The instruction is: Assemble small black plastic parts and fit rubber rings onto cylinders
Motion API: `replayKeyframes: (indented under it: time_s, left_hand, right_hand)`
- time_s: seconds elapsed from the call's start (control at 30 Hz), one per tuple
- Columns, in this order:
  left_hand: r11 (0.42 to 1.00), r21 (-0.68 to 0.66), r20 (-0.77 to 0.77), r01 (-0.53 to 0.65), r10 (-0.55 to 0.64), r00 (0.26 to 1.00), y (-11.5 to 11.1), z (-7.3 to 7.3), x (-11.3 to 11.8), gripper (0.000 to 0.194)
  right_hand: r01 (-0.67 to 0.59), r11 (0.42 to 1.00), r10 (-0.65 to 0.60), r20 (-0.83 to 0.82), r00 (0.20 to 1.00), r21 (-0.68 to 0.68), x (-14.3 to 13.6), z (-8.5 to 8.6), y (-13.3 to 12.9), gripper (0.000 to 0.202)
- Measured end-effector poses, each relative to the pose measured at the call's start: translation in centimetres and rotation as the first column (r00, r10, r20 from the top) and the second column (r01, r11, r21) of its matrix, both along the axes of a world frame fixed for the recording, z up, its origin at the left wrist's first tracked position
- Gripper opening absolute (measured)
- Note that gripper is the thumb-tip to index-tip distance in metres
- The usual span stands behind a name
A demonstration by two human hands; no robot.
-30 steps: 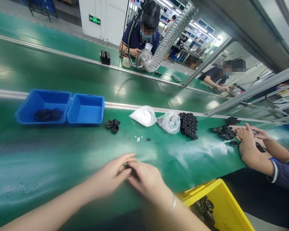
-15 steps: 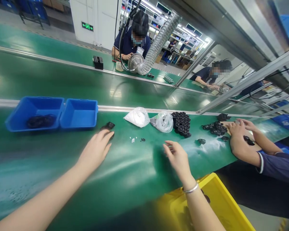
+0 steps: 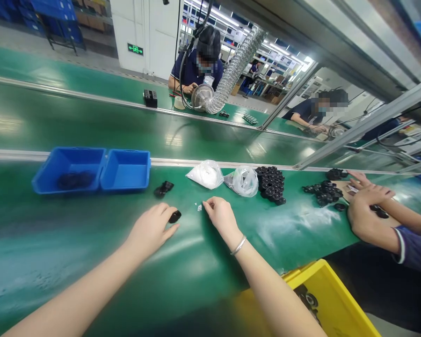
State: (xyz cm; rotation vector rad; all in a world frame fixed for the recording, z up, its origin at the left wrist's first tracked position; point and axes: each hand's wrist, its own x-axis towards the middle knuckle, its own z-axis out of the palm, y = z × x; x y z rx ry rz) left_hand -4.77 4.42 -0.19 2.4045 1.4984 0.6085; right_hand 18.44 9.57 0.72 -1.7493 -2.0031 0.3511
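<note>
My left hand (image 3: 154, 229) is closed around a small, shiny black plastic part (image 3: 175, 216), which shows between thumb and fingers. Behind it on the green bench lie a few more black parts (image 3: 163, 188). My right hand (image 3: 220, 214) reaches to the middle of the bench, thumb and fingertips pinched together and pointing down. Whatever those fingertips hold, if anything, is too small or hidden to see. Just left of them lie several tiny white pieces (image 3: 199, 208). A clear bag of white pieces (image 3: 207, 174) and another clear bag (image 3: 244, 181) lie beyond my right hand.
Two blue bins stand at the left: one (image 3: 42, 180) with black items, the other (image 3: 126, 187) beside it. Black parts (image 3: 271, 185) are heaped right of the bags. A co-worker's hands (image 3: 366, 201) work at the far right. A yellow bin (image 3: 337, 299) sits below the bench edge.
My right hand has moved left to the tiny pieces, its fingers now pinched. My left hand has drawn back from the black parts with one in its grip. The view has shifted slightly.
</note>
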Motion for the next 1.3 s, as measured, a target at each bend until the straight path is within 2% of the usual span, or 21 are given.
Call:
replayKeyframes:
  time_s: [0.23, 0.37, 0.47, 0.63, 0.67, 0.73, 0.8, 0.83, 0.9, 0.97, 1.03, 1.13, 1.23, 1.3]
  left_hand:
    - [0.995, -0.101, 0.038, 0.017, -0.013, 0.999, -0.3, 0.7, 0.4, 0.021]
    - [0.995, -0.097, 0.001, 0.001, -0.001, 1.0, -0.3, 0.6, 0.7, 0.028]
    - [0.996, -0.086, 0.007, 0.001, -0.001, 1.0, -0.3, 0.5, 0.8, 0.023]
    - [0.991, -0.071, 0.14, 0.109, -0.099, 0.985, -0.6, 0.7, 0.8, 0.006]
    - [0.988, -0.104, 0.192, 0.114, -0.092, 0.977, -0.8, 0.9, 0.8, 0.006]
    - [0.971, -0.226, 0.317, 0.076, 0.0, 0.948, -1.2, 1.2, 1.0, 0.008]
    - [0.908, -0.415, 0.456, 0.063, 0.147, 0.878, -1.7, 1.6, 1.1, 0.013]
    - [0.851, -0.516, 0.516, 0.099, 0.216, 0.829, -2.0, 1.9, 1.1, 0.019]
    - [0.708, -0.661, 0.608, 0.25, 0.309, 0.731, -2.4, 2.4, 1.2, 0.036]
    - [0.584, -0.709, 0.66, 0.395, 0.354, 0.662, -2.7, 2.8, 1.1, 0.042]
    - [0.51, -0.701, 0.707, 0.499, 0.408, 0.577, -2.9, 2.9, 1.0, 0.038]
    - [0.462, -0.668, 0.739, 0.583, 0.502, 0.449, -2.9, 2.6, 1.0, 0.033]
    - [0.494, -0.674, 0.739, 0.55, 0.48, 0.474, -2.8, 1.8, 1.2, 0.031]
    - [0.532, -0.676, 0.737, 0.51, 0.463, 0.493, -2.7, 1.4, 1.4, 0.035]
  right_hand:
    - [0.021, 0.999, -0.021, -0.001, 1.0, 0.027, 0.2, -1.0, -0.3, 0.015]
    - [0.01, 0.999, -0.009, -0.008, 1.0, 0.05, 0.1, -1.1, -0.3, 0.018]
    - [0.005, 0.998, -0.004, -0.016, 1.0, 0.058, 0.1, -1.1, -0.4, 0.018]
    - [-0.018, 0.997, 0.021, -0.043, 0.999, 0.071, 0.1, -1.3, -0.4, 0.018]
    - [-0.026, 0.997, 0.03, -0.054, 0.998, 0.073, 0.1, -1.2, -0.4, 0.019]
    - [-0.037, 0.996, 0.043, -0.083, 0.996, 0.077, 0.1, -0.7, -0.7, 0.02]
    - [-0.043, 0.997, 0.051, -0.119, 0.992, 0.072, -0.1, 0.2, -1.2, 0.023]
    - [-0.046, 0.998, 0.052, -0.168, 0.984, 0.039, -0.2, 0.8, -1.6, 0.025]
    - [-0.06, 0.994, 0.027, -0.329, 0.944, -0.091, -0.5, 1.7, -2.6, 0.028]
    - [-0.097, 0.966, -0.038, -0.502, 0.864, -0.24, -0.9, 2.2, -3.6, 0.03]
    - [-0.13, 0.936, -0.104, -0.609, 0.786, -0.327, -1.1, 2.1, -4.4, 0.03]
    - [-0.146, 0.914, -0.172, -0.687, 0.706, -0.379, -1.3, 1.4, -5.2, 0.031]
    - [-0.155, 0.919, -0.163, -0.707, 0.688, -0.363, -1.6, 1.1, -5.9, 0.028]
    - [-0.189, 0.933, -0.077, -0.683, 0.726, -0.306, -2.0, 1.5, -6.5, 0.024]
